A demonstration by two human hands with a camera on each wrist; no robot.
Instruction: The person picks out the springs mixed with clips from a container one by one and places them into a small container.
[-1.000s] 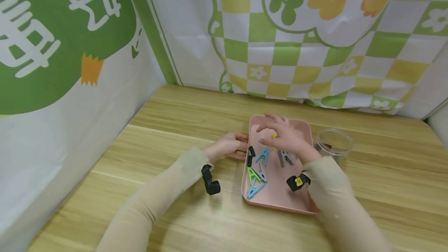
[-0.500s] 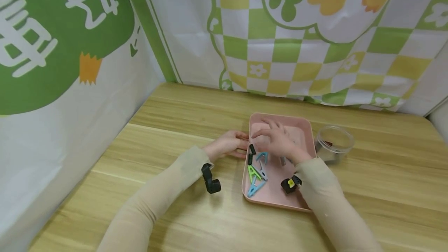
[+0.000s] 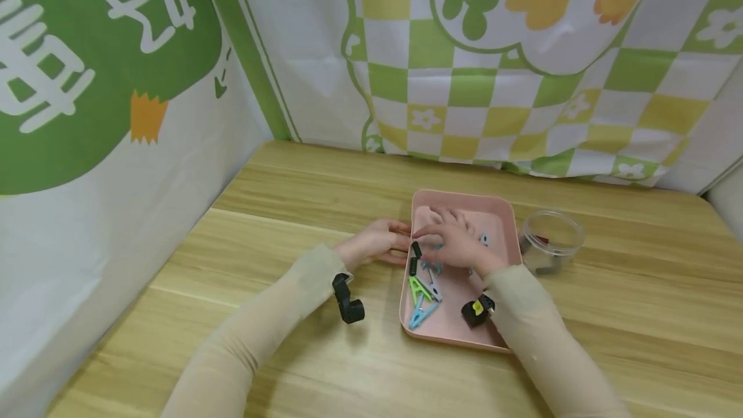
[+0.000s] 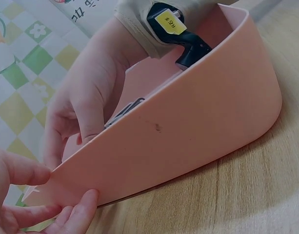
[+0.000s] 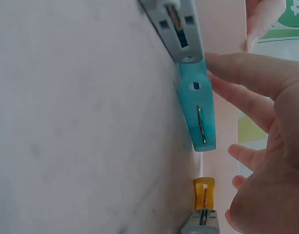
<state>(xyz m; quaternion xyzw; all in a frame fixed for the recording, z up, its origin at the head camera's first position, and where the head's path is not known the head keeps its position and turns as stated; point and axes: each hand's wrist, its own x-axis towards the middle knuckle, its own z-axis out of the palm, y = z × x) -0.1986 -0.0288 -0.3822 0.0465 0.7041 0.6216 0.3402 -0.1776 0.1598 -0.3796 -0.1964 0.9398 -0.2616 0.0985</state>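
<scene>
My left hand lies along the outside of the pink tray, with its fingers touching the left wall near the rim. My right hand reaches down into the tray, fingers spread. In the right wrist view one fingertip is at the edge of a blue clothespin; whether it touches cannot be told. Above that is a grey clothespin, and below is a yellow clothespin. A lime green clothespin and a light blue clothespin lie toward the tray's near left corner.
Right of the tray stands a clear round jar with some dark pieces inside. Black ribbed pieces lie along the tray's left wall. A patterned cloth hangs behind the wooden table.
My right hand has moved left and lower in the tray, over the blue clothespin near the left wall. The left hand has stayed against the tray's side.
</scene>
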